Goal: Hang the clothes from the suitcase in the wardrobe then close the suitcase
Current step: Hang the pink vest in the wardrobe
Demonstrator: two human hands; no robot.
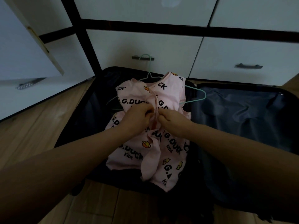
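Both hands, the left hand (137, 117) and the right hand (171, 122), are pinching the pink shirt (150, 143) front; keeping the hanger (196, 92) beyond them centred is helping.

One pink garment (150, 126), perhaps two hangers (196, 92), one suitcase (242, 110).

The green hanger (196, 92) lay mostly buried under the pink garment (168, 143) — fingertips lost in its folds (suitcase (242, 110) cut off at right).
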